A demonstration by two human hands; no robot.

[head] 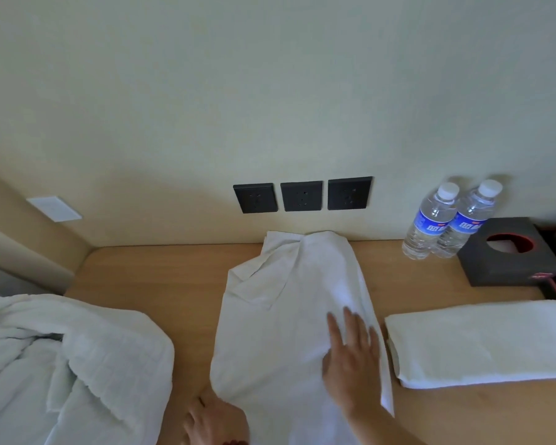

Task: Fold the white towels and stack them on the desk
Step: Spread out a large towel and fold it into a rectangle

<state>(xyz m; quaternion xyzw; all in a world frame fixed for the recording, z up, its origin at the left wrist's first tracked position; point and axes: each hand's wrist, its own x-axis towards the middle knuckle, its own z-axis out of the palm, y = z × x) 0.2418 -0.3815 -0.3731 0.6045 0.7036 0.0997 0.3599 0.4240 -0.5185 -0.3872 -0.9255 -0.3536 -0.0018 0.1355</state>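
Note:
A white towel (289, 303) lies lengthwise down the middle of the wooden desk (161, 274), its far end rumpled against the wall. My right hand (353, 358) rests flat on its near right part, fingers spread. My left hand (212, 422) grips the towel's near left edge at the bottom of the view. A folded white towel (482, 342) sits on the desk to the right. A crumpled heap of white towels (68, 364) fills the left side.
Two water bottles (446, 220) stand at the back right by the wall. A black tissue box (511, 252) sits next to them. Three black wall sockets (302, 195) are above the desk's back edge. A side wall closes the left.

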